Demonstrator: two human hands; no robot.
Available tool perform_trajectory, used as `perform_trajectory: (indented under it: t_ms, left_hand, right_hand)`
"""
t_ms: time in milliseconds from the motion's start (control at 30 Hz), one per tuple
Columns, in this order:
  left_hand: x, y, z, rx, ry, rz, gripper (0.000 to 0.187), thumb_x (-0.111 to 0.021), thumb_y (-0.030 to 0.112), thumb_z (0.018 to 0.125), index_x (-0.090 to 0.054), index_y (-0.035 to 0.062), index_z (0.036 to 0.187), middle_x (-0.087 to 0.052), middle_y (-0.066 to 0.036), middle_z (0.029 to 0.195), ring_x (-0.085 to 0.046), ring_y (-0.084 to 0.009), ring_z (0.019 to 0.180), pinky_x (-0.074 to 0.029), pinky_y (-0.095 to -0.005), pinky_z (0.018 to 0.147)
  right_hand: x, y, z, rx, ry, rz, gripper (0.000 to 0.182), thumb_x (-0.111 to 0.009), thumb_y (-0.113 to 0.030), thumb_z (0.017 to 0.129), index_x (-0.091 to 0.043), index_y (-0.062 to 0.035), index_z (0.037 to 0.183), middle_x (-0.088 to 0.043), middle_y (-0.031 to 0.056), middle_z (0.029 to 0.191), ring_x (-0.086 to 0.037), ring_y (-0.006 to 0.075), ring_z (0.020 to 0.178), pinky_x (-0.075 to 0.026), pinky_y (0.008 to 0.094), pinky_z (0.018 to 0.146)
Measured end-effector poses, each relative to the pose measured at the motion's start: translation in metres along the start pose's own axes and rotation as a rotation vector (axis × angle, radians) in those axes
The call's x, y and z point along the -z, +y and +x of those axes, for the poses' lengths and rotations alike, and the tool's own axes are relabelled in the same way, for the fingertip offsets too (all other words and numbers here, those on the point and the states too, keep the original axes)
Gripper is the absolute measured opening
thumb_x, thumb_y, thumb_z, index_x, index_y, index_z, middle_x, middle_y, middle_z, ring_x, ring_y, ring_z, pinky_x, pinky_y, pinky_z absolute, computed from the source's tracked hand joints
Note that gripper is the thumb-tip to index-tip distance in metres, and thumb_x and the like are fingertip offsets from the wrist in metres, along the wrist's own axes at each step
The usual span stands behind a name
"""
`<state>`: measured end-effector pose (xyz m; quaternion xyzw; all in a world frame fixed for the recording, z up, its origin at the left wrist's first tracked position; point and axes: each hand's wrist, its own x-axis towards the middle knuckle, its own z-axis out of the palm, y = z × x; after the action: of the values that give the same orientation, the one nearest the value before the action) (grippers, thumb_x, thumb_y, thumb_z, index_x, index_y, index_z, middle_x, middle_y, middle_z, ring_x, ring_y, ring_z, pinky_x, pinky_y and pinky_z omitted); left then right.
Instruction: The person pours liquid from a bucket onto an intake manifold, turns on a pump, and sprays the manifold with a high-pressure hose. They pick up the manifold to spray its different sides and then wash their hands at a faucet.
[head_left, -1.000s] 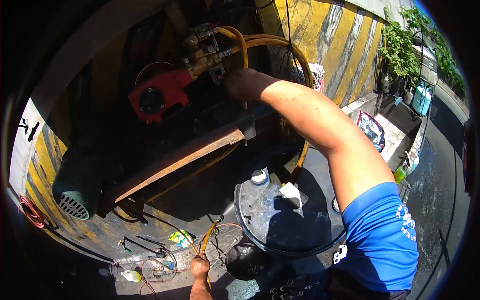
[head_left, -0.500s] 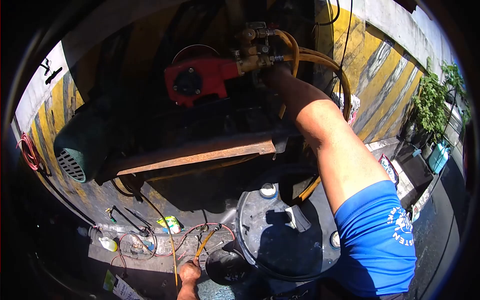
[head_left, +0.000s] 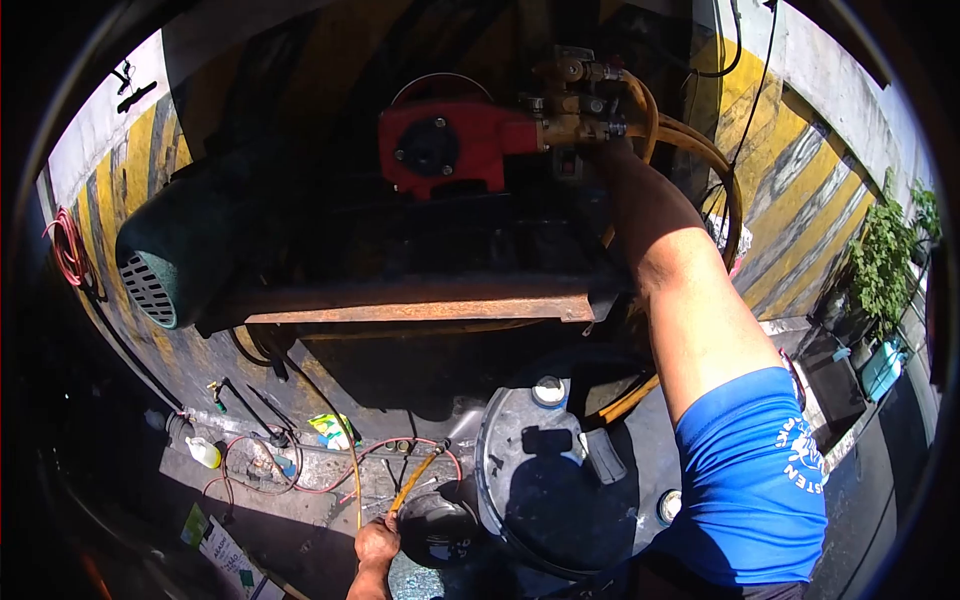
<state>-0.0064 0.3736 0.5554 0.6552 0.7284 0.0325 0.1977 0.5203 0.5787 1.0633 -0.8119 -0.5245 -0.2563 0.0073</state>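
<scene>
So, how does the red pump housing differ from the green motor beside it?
The red pump housing is boxy and sunlit, with brass fittings and yellow hoses joined at its right; the green motor is round, mostly shaded, and ends in a slotted grille. The pump sits higher, the motor lower left. Both stand above the rusty beam.

One red pump [head_left: 440, 148], one drum [head_left: 560, 480], two hands [head_left: 377, 543]

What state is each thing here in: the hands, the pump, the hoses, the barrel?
Right hand: raised to the brass fittings, fingers hidden in shadow.
Left hand: closed around a thin yellow wand.
Red pump: mounted on a rusty shelf.
Yellow hoses: joined to the fittings, looping down.
Barrel: upright, white cap on.
</scene>
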Motion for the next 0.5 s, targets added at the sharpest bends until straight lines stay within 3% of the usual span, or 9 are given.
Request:
perform_trajectory:
  t_ms: [167,333,500]
  left_hand:
    - [0.002,-0.007,-0.004,-0.003,-0.013,0.041,0.062,-0.038,0.054,0.100,-0.070,0.0020,0.094,-0.070,-0.025,0.093,-0.067,-0.0432,0.093,-0.053,-0.0501,0.081]
    - [0.004,-0.014,-0.003,-0.003,0.034,0.010,0.059,-0.043,0.051,0.100,-0.069,-0.0006,0.088,-0.068,-0.028,0.090,-0.065,-0.0467,0.091,-0.051,-0.0522,0.080]
    - [0.028,-0.015,-0.004,-0.099,0.151,0.002,0.056,-0.046,0.050,0.100,-0.066,-0.0004,0.083,-0.066,-0.027,0.079,-0.065,-0.0473,0.080,-0.051,-0.0532,0.070]
  right_hand:
    - [-0.004,-0.005,0.011,0.024,-0.016,-0.070,0.038,-0.059,-0.025,0.089,-0.065,-0.0072,0.122,-0.064,0.0152,0.128,-0.059,0.0312,0.120,-0.047,0.0419,0.099]
    - [-0.018,-0.006,0.018,0.078,-0.055,-0.204,0.036,-0.061,-0.023,0.087,-0.068,-0.0076,0.118,-0.065,0.0142,0.126,-0.060,0.0312,0.118,-0.048,0.0423,0.098]
    - [-0.016,-0.013,0.001,0.207,-0.132,-0.458,0.033,-0.062,-0.021,0.084,-0.072,-0.0080,0.113,-0.066,0.0132,0.124,-0.061,0.0313,0.116,-0.049,0.0427,0.096]
